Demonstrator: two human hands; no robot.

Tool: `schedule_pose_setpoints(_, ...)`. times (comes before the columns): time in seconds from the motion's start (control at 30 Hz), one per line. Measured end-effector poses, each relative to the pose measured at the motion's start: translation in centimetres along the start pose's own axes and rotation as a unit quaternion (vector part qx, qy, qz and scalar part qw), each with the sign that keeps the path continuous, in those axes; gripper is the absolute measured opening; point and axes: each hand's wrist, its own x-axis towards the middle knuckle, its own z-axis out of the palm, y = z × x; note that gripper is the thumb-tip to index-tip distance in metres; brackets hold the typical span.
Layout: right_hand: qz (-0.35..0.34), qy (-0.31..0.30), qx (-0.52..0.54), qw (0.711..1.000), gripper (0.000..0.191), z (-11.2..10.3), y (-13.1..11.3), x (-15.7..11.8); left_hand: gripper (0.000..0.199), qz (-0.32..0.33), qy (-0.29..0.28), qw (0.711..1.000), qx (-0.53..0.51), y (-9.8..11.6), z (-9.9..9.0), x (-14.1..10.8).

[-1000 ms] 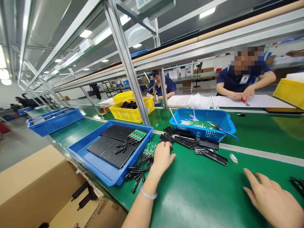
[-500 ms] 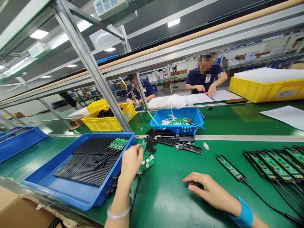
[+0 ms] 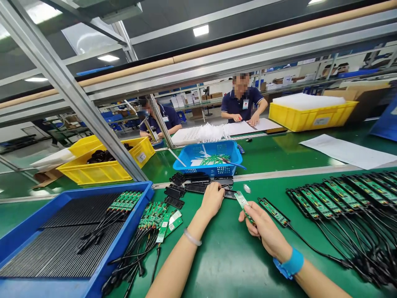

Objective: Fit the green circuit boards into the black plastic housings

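Note:
My left hand [image 3: 213, 200], with a pale bangle on the wrist, reaches to the pile of black plastic cases. Its fingers are closed at the end of one open black case [image 3: 230, 194]; the fingertips are partly hidden. My right hand [image 3: 259, 221], wearing a blue wristband, pinches a narrow green circuit board [image 3: 240, 200] and holds it up, tilted, above the table. Just right of that hand lies a black case with a board in it [image 3: 274, 212], a cable running from its end. More bare boards with cables [image 3: 155, 213] lie to the left of my left arm.
A blue tray [image 3: 105, 273] with black strips and boards stands at left. Behind the cases sits a blue basket [image 3: 207, 169] of green and white pieces. Filled cases [image 3: 335, 194] line the right side. Yellow bins [image 3: 93, 170] and two people [image 3: 243, 101] are beyond.
My left hand has moved right from the loose boards to the black cases. The right hand, bare before, now holds a circuit board. The view has swung to the right.

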Motion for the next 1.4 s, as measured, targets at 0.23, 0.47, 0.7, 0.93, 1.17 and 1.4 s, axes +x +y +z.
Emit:
schedule_pose_setpoints(0.23,-0.111,-0.059,-0.229,0.965,0.038,-0.2,0.2,-0.7,0.011,-0.05,0.034,0.99,-0.128,1.3,-2.0,-5.6)
schedule_pose_setpoints(0.47,-0.181,-0.022,-0.354,0.917,0.023,0.0,1.4,-1.2,0.048,-0.201,0.089,0.762,-0.609,1.3,-0.8,-9.1)
schedule_pose_setpoints(0.7,-0.299,-0.014,-0.424,0.855,0.027,-0.5,1.2,-1.5,0.046,-0.187,0.138,0.722,-0.651,1.7,-0.2,-9.6)
schedule_pose_setpoints(0.93,-0.35,-0.049,-0.468,0.81,0.037,-0.9,1.4,-1.4,0.045,-0.168,0.128,0.729,-0.651,2.2,-0.1,-9.8)
schedule_pose_setpoints(1.17,-0.379,-0.033,-0.492,0.783,0.032,-1.1,1.8,-1.2,0.05,-0.156,0.105,0.731,-0.656,2.7,-0.2,-9.9)
schedule_pose_setpoints(1.4,-0.389,-0.036,-0.493,0.777,0.035,-1.1,2.4,-1.2,0.057,-0.18,0.076,0.711,-0.675,3.3,0.5,-10.0)
